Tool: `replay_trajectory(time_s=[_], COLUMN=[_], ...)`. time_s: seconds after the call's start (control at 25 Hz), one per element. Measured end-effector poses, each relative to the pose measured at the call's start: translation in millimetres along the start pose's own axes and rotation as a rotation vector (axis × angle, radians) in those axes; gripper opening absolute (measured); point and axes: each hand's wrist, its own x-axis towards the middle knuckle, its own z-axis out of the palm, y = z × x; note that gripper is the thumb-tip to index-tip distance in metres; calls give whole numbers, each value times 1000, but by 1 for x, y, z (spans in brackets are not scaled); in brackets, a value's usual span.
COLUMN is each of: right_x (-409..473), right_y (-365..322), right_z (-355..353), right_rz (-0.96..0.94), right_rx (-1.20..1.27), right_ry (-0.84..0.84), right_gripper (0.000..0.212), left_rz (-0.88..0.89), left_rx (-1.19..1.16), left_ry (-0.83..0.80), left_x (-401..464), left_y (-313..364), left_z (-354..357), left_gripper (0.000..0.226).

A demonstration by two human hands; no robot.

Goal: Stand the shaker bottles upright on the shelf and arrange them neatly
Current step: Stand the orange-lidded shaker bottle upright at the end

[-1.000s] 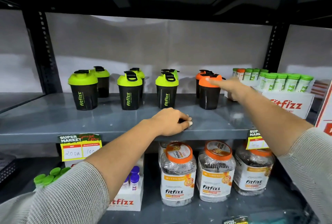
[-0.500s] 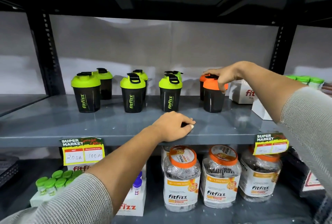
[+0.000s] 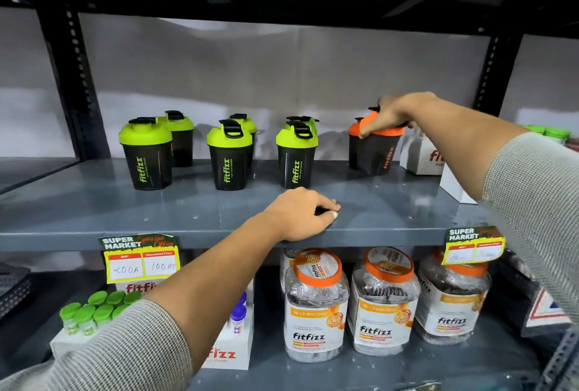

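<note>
Several black shaker bottles stand upright on the grey shelf (image 3: 94,202). Green-lidded ones stand in pairs: left (image 3: 147,155), middle (image 3: 230,158) and right (image 3: 296,158), each with another behind it. At the right, my right hand (image 3: 388,118) grips the orange lid of the front orange-lidded shaker (image 3: 380,152), which leans slightly; a second orange-lidded one (image 3: 354,146) stands just behind it on the left. My left hand (image 3: 300,215) rests on the shelf's front edge with fingers curled, holding nothing.
White Fitfizz boxes (image 3: 423,158) stand at the shelf's right end, close to the orange shakers. Below are clear jars with orange lids (image 3: 316,306), green-capped tubes (image 3: 94,309) and price tags (image 3: 139,259). Black uprights (image 3: 67,77) frame the bay.
My right hand has closed on the front orange shaker's lid and tipped it slightly. The left hand has stayed on the shelf edge. The camera has moved closer and lower.
</note>
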Motion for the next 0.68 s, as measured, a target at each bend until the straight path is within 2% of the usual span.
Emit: replay_trajectory(time_s=[0.12, 0.32, 0.44, 0.52, 0.6, 0.68], right_x=[-7, -19, -21, -18, -14, -12], right_y=[-17, -38, -41, -42, -42, -43], right_z=[1, 3, 7, 9, 13, 17], right_rz=[69, 169, 164, 161, 153, 162], right_rx=[-120, -321, -328, -305, -289, -262], right_ry=[26, -130, -130, -132, -115, -67], right_gripper=[79, 63, 59, 66, 91, 106], left_rz=[-3, -14, -11, -8, -4, 5], left_rx=[7, 1, 5, 11, 12, 16], left_ry=[3, 2, -4, -6, -2, 3], left_x=[0, -1, 1, 1, 2, 2], left_y=[1, 0, -1, -2, -3, -3], left_z=[1, 2, 2, 2, 3, 3], left_gripper=[38, 39, 39, 40, 39, 39])
